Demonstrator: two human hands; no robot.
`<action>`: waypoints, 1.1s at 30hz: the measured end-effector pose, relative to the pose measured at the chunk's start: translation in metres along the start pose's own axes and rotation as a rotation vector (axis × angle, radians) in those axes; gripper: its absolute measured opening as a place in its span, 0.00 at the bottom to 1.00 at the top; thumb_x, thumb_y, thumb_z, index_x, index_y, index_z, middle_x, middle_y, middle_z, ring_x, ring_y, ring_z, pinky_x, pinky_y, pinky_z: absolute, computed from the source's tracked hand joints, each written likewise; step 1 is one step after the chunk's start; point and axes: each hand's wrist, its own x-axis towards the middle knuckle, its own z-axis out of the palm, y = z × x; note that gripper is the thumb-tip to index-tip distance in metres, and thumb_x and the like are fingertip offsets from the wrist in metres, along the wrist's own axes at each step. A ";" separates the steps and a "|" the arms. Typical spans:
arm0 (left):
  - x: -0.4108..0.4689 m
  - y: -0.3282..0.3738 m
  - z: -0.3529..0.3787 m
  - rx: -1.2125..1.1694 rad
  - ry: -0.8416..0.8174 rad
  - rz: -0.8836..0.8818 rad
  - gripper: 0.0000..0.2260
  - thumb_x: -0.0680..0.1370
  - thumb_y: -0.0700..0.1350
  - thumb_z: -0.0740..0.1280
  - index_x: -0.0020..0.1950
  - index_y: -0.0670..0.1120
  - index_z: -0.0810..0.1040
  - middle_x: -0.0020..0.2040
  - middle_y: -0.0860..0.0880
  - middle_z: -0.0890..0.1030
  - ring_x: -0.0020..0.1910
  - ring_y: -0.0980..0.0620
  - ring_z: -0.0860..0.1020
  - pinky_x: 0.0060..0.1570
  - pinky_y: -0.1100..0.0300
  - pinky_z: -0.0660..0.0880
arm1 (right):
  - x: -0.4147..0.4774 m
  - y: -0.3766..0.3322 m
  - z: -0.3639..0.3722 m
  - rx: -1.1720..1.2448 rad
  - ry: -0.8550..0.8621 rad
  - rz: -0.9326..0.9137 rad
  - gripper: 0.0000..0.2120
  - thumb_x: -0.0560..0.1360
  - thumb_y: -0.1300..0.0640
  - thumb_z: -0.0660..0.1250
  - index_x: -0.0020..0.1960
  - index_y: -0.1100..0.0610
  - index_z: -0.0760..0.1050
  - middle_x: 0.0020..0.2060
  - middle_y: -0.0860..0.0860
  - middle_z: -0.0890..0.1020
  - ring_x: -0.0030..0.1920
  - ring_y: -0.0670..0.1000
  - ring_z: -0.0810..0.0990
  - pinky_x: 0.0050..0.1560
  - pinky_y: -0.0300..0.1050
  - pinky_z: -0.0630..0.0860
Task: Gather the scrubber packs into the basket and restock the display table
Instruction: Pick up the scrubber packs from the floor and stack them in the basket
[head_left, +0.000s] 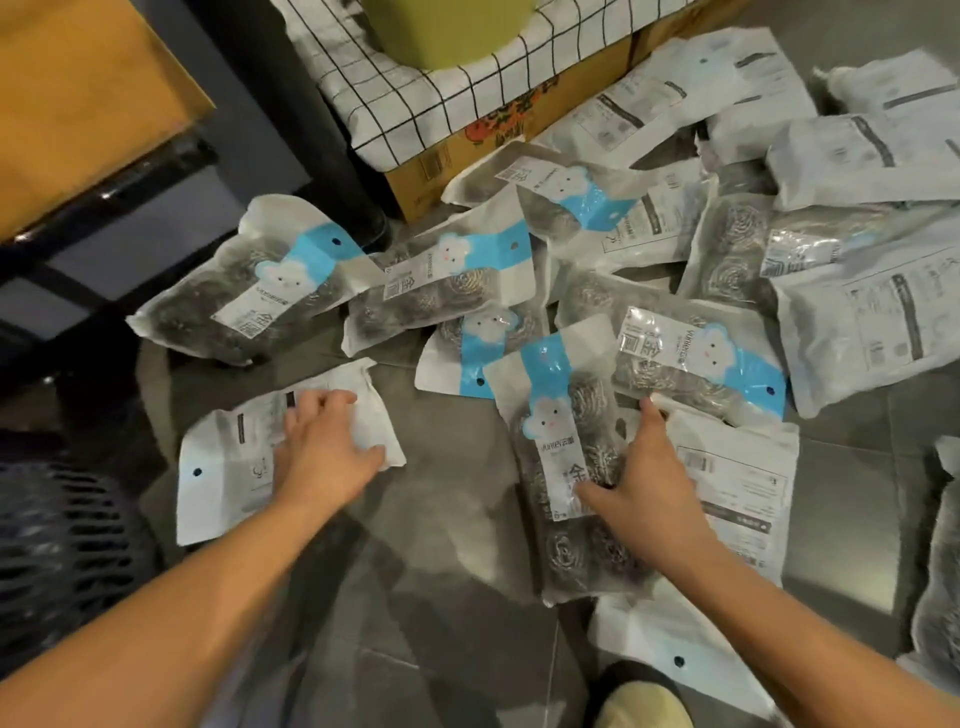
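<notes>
Seen from a head-worn camera looking down at a grey tiled floor (447, 467) strewn with flat white plastic packs of steel wire scrubbers, some face up with a blue cloud label, some face down showing printed backs. The left hand (322, 447) lies at 9 o'clock from centre, its grip spread flat with fingers (332, 402) pressed on one face-down white pack (228, 457); it has not closed on anything. The right hand (644, 467) sits at 4 o'clock, grip open, thumb and fingers splayed across the seam between a long face-up pack of silver scrubbers (566, 499) and a face-down pack (743, 478) just beside it; nothing is lifted.

The dark slatted plastic basket (57, 551) stands at 8 o'clock, at the frame edge beside the left forearm, well apart from the main heap at 1 to 3 o'clock.

Likely trouble: the packs are slick and overlap, so a flat-palmed grip may slide one instead of raising it, or drag up two at once and drop one. The right hand straddles two packs and could pinch neither cleanly.

Around: a cardboard box (467, 150) under a black-gridded white cloth (405, 88) at 12 o'clock, a dark post (291, 119) beside it, and an orange-topped surface (88, 104) at 10 o'clock. A slippered foot (644, 701) at 6 o'clock rests beside a pack (670, 654), which could be stepped on
</notes>
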 end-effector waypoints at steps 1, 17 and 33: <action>0.007 -0.014 -0.006 0.025 0.000 -0.027 0.33 0.69 0.52 0.77 0.71 0.48 0.70 0.68 0.43 0.66 0.70 0.40 0.64 0.68 0.47 0.66 | 0.004 -0.002 -0.001 0.005 -0.009 -0.009 0.39 0.68 0.55 0.77 0.73 0.58 0.61 0.63 0.57 0.76 0.65 0.59 0.75 0.60 0.49 0.73; 0.004 -0.010 0.019 -0.100 -0.050 -0.119 0.23 0.71 0.69 0.66 0.40 0.49 0.72 0.63 0.58 0.67 0.68 0.45 0.60 0.67 0.34 0.61 | 0.034 -0.046 -0.023 0.143 -0.054 -0.109 0.30 0.68 0.58 0.78 0.63 0.51 0.66 0.46 0.43 0.76 0.41 0.45 0.76 0.39 0.44 0.68; -0.060 -0.039 -0.024 -0.059 0.003 -0.219 0.32 0.77 0.42 0.63 0.76 0.65 0.57 0.67 0.52 0.75 0.61 0.46 0.78 0.55 0.52 0.76 | -0.004 -0.120 -0.072 0.291 0.011 -0.255 0.28 0.68 0.59 0.78 0.61 0.49 0.67 0.44 0.40 0.79 0.43 0.39 0.77 0.40 0.39 0.72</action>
